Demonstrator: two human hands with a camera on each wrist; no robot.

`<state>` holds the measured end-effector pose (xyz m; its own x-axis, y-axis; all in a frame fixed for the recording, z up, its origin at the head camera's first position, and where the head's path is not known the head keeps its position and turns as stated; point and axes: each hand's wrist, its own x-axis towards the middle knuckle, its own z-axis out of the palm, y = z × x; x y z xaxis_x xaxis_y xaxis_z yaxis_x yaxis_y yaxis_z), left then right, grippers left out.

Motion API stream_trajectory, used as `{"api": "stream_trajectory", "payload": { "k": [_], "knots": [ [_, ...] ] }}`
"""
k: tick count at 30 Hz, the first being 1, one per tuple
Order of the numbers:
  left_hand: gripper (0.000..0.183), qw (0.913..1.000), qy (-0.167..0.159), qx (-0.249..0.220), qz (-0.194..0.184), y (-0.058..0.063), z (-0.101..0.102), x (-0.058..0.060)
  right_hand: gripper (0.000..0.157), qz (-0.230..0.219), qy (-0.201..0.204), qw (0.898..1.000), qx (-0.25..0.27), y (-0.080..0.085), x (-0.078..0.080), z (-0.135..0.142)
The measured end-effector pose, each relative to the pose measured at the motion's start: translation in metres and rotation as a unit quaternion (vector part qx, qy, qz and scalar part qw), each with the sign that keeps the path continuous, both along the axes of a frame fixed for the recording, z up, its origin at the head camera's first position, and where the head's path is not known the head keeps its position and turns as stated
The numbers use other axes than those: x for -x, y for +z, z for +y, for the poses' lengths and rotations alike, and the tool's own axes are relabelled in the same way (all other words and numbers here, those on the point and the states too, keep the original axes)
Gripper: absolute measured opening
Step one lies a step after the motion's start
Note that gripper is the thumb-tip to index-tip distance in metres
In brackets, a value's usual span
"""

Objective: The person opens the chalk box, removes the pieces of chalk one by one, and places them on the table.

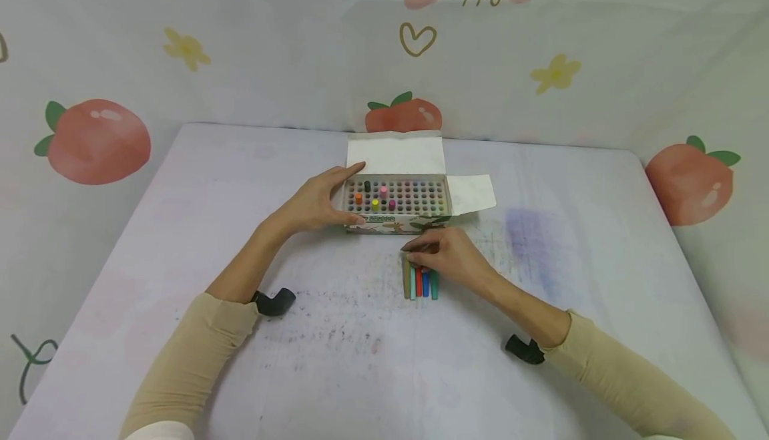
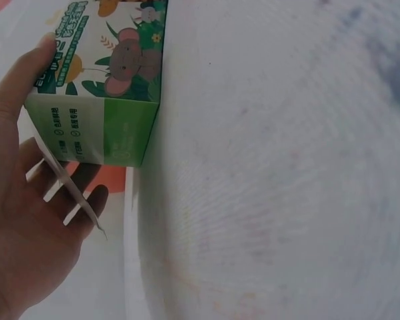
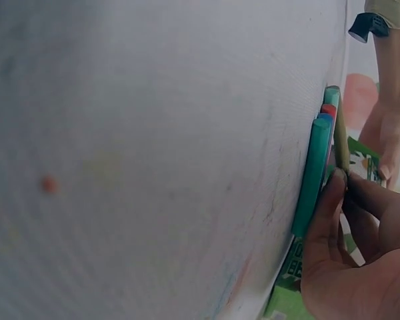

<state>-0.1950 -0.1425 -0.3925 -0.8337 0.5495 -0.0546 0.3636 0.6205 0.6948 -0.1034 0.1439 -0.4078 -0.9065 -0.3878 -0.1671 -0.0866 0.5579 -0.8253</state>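
A white and green chalk box (image 1: 396, 224) stands open on the table, its top full of round holes. Black, orange, yellow, pink and magenta chalk ends stick up from its left half. My left hand (image 1: 315, 201) grips the box's left end, thumb on the printed front and fingers behind the side flap (image 2: 70, 187). In front of the box, my right hand (image 1: 450, 253) pinches the far end of an olive-brown chalk stick (image 3: 341, 130). Beside it lie light teal (image 1: 412, 286), red (image 1: 418, 283), blue (image 1: 426, 285) and green (image 3: 311, 177) sticks, side by side.
The box's white lid (image 1: 395, 151) stands raised at the back, and a flap (image 1: 471, 194) sticks out to the right. Purple-blue smudges mark the white table (image 1: 336, 373). A printed cloth wall (image 1: 288, 59) rises behind. Black devices (image 1: 275, 302) sit at both wrists.
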Motion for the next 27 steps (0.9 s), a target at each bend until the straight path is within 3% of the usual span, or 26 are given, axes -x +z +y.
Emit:
{"api": "stream_trajectory", "payload": {
  "k": [10, 16, 27],
  "knots": [
    [0.105, 1.0000, 0.002, 0.000, 0.000, 0.000, 0.000, 0.000, 0.013, 0.010, 0.005, 1.000, -0.003, 0.001, -0.001, 0.001],
    [0.105, 1.0000, 0.001, -0.003, -0.002, 0.001, 0.000, -0.001, 0.014, -0.002, 0.000, 1.000, 0.015, 0.005, -0.002, 0.000],
    [0.103, 0.9999, 0.000, -0.014, 0.007, -0.002, 0.000, -0.001, 0.014, 0.024, 0.022, 0.998, 0.058, 0.016, 0.002, 0.004]
  ]
}}
